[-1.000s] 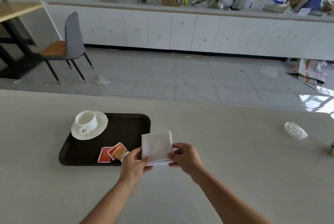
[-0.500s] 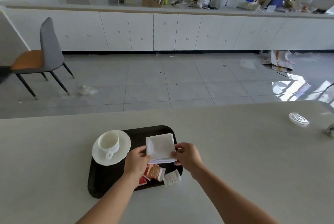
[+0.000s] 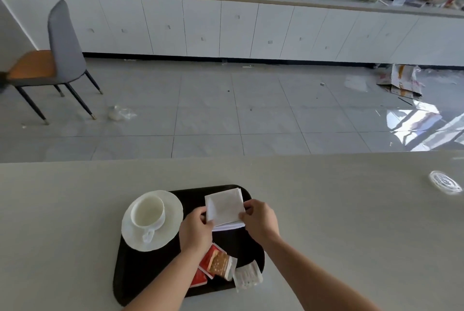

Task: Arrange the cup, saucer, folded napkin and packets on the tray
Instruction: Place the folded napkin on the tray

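Pale counter (image 3: 326, 210) | folded napkin (image 3: 224, 207), earlier beside the tray (image 3: 130, 283), is now held over it, pinched by left hand (image 3: 195, 231) and right hand (image 3: 261, 220) fingers | only setting down is judged left.

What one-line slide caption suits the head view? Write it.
Both hands, left and right, hold a folded napkin over the black tray beside cup and saucer.

The tray (image 3: 140, 275) looked matt black plastic; cup (image 3: 148, 214) and saucer (image 3: 160, 235) glossy white ceramic; the napkin (image 3: 224, 207) soft paper; packets (image 3: 217, 261) shiny foil.
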The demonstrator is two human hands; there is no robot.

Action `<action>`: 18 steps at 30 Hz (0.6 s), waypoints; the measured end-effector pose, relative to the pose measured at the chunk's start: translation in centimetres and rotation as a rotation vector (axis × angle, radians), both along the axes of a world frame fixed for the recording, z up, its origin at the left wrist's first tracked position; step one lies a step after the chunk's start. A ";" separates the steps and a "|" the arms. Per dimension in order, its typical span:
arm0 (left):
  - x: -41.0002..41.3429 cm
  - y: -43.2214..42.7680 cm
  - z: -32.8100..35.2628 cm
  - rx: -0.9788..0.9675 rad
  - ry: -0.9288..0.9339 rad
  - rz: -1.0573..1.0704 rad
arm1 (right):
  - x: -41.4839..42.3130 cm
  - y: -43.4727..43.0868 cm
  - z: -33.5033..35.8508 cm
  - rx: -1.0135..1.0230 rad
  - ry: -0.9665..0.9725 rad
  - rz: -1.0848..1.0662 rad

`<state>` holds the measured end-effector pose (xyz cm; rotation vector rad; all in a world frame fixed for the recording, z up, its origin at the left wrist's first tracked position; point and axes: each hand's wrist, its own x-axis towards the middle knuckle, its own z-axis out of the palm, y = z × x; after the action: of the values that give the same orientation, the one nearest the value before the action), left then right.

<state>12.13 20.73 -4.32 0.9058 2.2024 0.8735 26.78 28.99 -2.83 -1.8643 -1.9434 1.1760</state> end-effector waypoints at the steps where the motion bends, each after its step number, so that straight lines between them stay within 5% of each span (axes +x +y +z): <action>1: 0.0 0.1 -0.2 -0.007 0.018 -0.010 | -0.1 0.1 -0.2 0.010 -0.010 0.001; 18: 0.4 -1.0 -1.6 0.049 0.393 -0.344 | 0.4 0.4 -1.8 0.324 -0.378 0.459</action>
<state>12.48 19.77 -5.94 1.5336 2.2461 0.6252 27.15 29.36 -4.61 -1.6019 -2.6810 0.5612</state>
